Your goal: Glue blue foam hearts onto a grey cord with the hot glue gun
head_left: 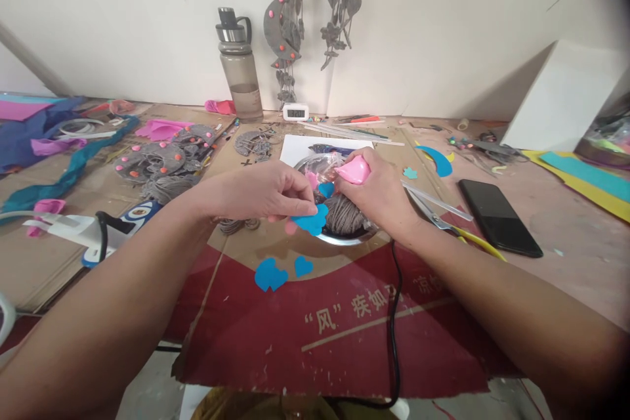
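My left hand (pixel 290 191) pinches a blue cutout with a scalloped edge (pixel 312 220) at the near left rim of a metal bowl (pixel 347 240). Part of something pink shows under its fingers. My right hand (pixel 381 190) is closed round a glossy pink pouch-like thing (pixel 355 171) over the bowl; its kind is unclear. Inside the bowl sit a ball of grey yarn (pixel 346 214), clear plastic wrap (pixel 319 163) and a blue heart cutout (pixel 325 189). On the cardboard nearer me lie a blue flower-like cutout (pixel 270 274) and another blue heart (pixel 304 266).
Scissors with yellow handles (pixel 443 224) and a black phone (pixel 499 216) lie at the right. A water bottle (pixel 240 69) stands at the back wall beside a small digital clock (pixel 296 111). Grey dotted crescents (pixel 162 159) lie left. A black cable (pixel 393 328) crosses the cardboard.
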`<state>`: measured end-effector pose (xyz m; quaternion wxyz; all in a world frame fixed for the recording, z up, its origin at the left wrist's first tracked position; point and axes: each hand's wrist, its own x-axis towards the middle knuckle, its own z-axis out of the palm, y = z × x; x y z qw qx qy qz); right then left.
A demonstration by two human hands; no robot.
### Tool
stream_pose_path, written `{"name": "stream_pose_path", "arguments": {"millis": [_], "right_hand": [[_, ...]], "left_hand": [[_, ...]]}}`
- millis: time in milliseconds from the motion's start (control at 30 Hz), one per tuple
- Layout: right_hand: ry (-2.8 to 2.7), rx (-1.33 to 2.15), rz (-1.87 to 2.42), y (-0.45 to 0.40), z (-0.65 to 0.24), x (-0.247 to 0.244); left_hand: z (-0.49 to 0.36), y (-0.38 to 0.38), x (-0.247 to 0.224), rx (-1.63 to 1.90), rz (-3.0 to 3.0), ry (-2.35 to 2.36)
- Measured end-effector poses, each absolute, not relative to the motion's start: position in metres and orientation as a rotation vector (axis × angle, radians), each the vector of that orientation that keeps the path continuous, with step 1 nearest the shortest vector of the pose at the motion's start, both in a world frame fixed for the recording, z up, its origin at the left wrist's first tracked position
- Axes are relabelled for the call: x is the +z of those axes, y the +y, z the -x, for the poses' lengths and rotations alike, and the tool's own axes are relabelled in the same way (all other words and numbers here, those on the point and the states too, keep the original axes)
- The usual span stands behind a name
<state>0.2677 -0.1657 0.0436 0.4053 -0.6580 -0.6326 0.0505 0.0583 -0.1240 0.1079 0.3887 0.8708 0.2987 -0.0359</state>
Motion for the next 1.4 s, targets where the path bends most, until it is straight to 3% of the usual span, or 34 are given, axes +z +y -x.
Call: {"name": "stream_pose_path", "arguments": {"millis": [767,1400], "right_hand": [[-1.601,0.099,1.669,-0.164,-0.268,0.041],[-1.605,0.11,1.655,-0.164,-0.269,0.04]], "left_hand": [[-0.061,-0.131,0.095,-0.456,-2.156,0.588],[-0.064,-0.139,0.098,-0.422,-2.127,0.621]]}}
